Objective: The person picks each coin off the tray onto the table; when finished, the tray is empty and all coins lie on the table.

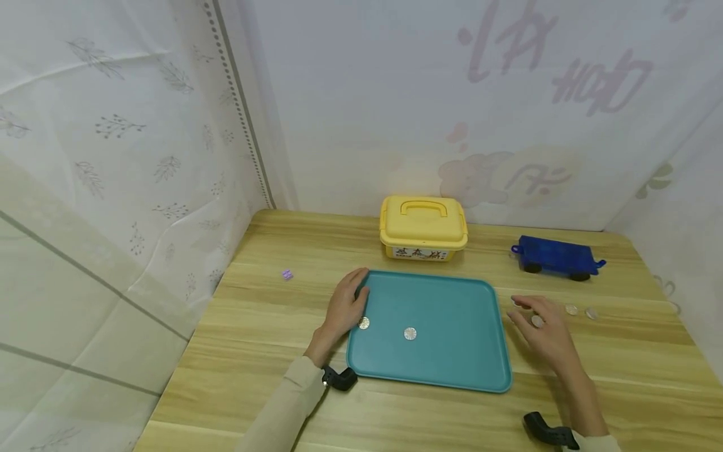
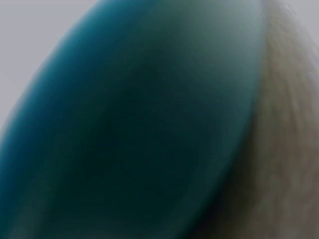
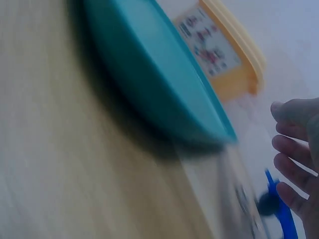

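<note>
My left hand (image 1: pixel 343 306) holds the left rim of a teal tray (image 1: pixel 446 301), its thumb over the inner side. A coin (image 1: pixel 364 322) lies on the tray beside this hand, and a second silvery coin (image 1: pixel 410 334) lies nearer the tray's middle. Right of the tray, my right hand (image 1: pixel 543 329) hovers over the table with fingers loosely bent and thumb apart. One coin (image 1: pixel 536 321) shows between its thumb and index finger; whether they touch it I cannot tell. Another is partly hidden by the index fingertip. The right wrist view shows nothing gripped by the fingers (image 3: pixel 294 147).
Behind the tray stands a yellow lidded box (image 1: pixel 423 226) with a handle. A blue wheeled toy wagon (image 1: pixel 556 257) is at the back right. Two more coins, one here (image 1: pixel 572 309), lie right of my right hand. A small purple piece (image 1: pixel 287 274) lies at the left.
</note>
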`<state>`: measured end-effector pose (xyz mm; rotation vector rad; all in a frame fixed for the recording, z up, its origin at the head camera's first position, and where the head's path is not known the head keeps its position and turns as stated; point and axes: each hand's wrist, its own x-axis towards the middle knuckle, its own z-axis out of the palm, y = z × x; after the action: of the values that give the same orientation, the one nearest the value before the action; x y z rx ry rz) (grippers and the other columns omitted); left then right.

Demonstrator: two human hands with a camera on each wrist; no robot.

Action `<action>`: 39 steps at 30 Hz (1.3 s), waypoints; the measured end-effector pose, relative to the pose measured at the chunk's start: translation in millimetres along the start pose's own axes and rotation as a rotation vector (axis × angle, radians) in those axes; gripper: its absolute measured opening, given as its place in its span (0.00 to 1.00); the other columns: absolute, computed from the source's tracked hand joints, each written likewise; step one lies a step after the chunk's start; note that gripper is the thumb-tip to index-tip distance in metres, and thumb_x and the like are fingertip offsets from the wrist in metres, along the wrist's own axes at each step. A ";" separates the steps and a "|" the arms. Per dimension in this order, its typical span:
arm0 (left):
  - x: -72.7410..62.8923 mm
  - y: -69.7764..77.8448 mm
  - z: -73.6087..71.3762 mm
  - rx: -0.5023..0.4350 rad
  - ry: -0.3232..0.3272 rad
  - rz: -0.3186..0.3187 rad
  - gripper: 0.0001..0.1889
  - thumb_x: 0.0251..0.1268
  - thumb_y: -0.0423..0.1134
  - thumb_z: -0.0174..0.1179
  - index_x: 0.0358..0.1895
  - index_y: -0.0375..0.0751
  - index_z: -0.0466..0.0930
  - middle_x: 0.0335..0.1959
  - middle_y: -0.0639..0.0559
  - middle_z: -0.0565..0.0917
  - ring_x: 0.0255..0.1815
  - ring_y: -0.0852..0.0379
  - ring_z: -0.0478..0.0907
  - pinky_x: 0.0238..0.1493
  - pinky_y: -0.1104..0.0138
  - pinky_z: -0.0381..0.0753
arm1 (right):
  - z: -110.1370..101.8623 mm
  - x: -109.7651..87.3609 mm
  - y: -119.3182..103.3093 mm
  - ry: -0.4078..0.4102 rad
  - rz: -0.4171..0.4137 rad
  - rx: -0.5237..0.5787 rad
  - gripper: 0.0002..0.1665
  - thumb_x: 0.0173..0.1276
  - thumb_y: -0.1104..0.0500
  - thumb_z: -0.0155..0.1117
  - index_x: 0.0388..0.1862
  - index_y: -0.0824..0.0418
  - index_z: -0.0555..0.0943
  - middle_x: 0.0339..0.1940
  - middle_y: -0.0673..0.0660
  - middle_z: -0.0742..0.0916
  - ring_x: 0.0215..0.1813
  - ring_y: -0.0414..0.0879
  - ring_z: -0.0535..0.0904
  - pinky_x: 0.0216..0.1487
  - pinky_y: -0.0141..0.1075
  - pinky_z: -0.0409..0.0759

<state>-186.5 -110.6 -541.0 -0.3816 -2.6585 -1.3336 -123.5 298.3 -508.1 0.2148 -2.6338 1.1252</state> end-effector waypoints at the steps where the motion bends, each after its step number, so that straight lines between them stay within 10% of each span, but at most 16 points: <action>1: -0.1 -0.2 0.0 0.001 0.002 0.002 0.24 0.76 0.35 0.51 0.71 0.33 0.68 0.72 0.40 0.71 0.75 0.43 0.65 0.76 0.50 0.64 | 5.2 1.4 -2.3 -0.006 -0.023 0.004 0.19 0.69 0.62 0.67 0.57 0.66 0.82 0.51 0.58 0.82 0.52 0.27 0.68 0.47 0.26 0.69; 17: -0.1 -0.6 -0.2 0.006 -0.010 -0.003 0.24 0.77 0.36 0.51 0.72 0.35 0.68 0.72 0.41 0.71 0.75 0.44 0.65 0.76 0.51 0.64 | 74.1 6.1 -45.3 -0.159 -0.192 -0.027 0.17 0.61 0.60 0.74 0.51 0.60 0.86 0.47 0.53 0.87 0.53 0.50 0.77 0.53 0.45 0.77; 39: 0.1 -2.6 0.4 0.011 0.007 0.012 0.24 0.76 0.35 0.52 0.71 0.34 0.68 0.72 0.42 0.71 0.75 0.44 0.65 0.75 0.51 0.65 | 134.9 1.6 -83.0 -0.232 -0.367 -0.054 0.19 0.58 0.51 0.77 0.49 0.52 0.87 0.47 0.49 0.84 0.52 0.47 0.76 0.55 0.51 0.76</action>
<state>-187.4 -111.8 -543.1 -0.3903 -2.6524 -1.3131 -130.4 143.4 -540.0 0.8247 -2.6597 0.9507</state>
